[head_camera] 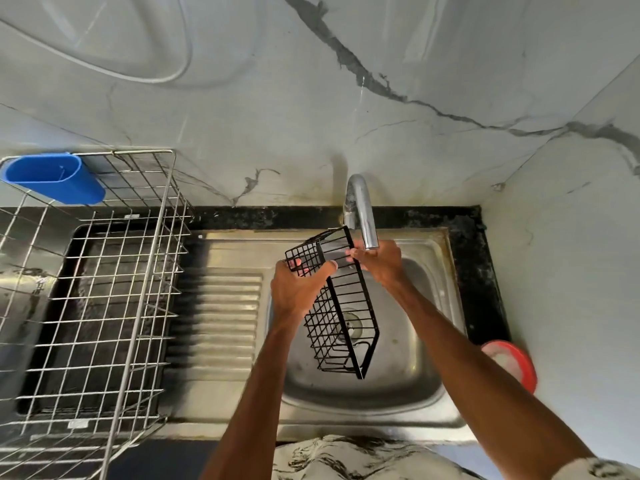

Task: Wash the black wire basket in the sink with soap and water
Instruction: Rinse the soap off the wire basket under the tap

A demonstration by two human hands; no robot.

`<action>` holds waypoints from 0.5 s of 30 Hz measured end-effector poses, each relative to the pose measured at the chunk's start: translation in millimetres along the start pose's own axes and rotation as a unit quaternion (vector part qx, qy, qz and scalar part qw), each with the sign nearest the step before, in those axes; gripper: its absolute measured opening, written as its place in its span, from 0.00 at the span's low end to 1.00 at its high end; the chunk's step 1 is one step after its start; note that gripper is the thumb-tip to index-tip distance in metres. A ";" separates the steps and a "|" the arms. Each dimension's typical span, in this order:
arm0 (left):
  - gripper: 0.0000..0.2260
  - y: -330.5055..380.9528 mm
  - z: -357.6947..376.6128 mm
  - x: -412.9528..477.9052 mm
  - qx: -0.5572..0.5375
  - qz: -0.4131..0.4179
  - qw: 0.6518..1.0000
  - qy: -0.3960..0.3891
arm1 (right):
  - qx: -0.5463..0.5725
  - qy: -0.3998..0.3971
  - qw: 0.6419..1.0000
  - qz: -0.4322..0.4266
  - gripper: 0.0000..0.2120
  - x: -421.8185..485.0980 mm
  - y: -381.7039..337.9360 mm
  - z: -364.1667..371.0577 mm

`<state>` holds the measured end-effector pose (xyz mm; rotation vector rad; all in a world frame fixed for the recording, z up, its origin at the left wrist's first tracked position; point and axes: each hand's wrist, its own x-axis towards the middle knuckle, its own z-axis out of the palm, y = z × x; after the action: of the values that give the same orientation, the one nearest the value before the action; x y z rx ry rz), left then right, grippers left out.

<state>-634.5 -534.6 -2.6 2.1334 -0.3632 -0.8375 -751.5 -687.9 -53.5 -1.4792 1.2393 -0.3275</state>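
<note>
From the head view, I have the black wire basket point(341, 306) lifted over the sink point(408, 382), tilted on edge with its far end up near the faucet point(362, 209) spout. I judge that tilt is meant to bring the wires under the spout so water can run down and off into the bowl. My left hand point(298, 285) is closed round the basket's upper left corner, fingers hooked through the mesh. My right hand point(379, 263) pinches the top rim just below the spout. I cannot make out any water running.

The basket is empty, and the sink bowl holds nothing but its drain. The steel dish rack point(93, 306) to the left looks empty too. A blue cup point(52, 178) hangs on its back corner; I cannot see inside. A red tub point(519, 367) by the sink's right edge holds something pale, possibly soap.
</note>
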 end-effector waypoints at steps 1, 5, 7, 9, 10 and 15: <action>0.35 -2.5 -0.7 2.3 -0.009 -0.009 1.000 0.010 | -0.008 -0.014 1.000 -0.002 0.10 -8.3 9.8 -0.5; 0.30 -1.8 -6.9 3.6 -0.026 -0.028 0.999 0.023 | -0.041 -0.073 0.996 0.032 0.10 -43.8 61.5 -7.8; 0.29 -0.7 -7.8 1.0 -0.011 -0.023 1.000 0.010 | -0.058 -0.101 0.993 0.037 0.08 -50.9 72.0 -11.8; 0.23 2.2 -7.1 -3.2 -0.002 -0.007 1.000 -0.015 | -0.069 -0.104 0.992 0.030 0.05 -47.2 64.3 -14.2; 0.18 3.9 -6.5 -5.0 -0.003 0.004 1.000 -0.027 | -0.059 -0.099 0.993 0.025 0.05 -42.7 57.2 -14.9; 0.21 8.2 -1.8 -11.7 0.004 0.030 0.997 -0.071 | -0.003 -0.049 0.999 0.011 0.05 -6.5 2.4 -18.4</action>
<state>-641.7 -532.9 9.8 2.0659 -0.5029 -0.9563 -769.4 -692.5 -46.6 -1.4691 1.1777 -0.2331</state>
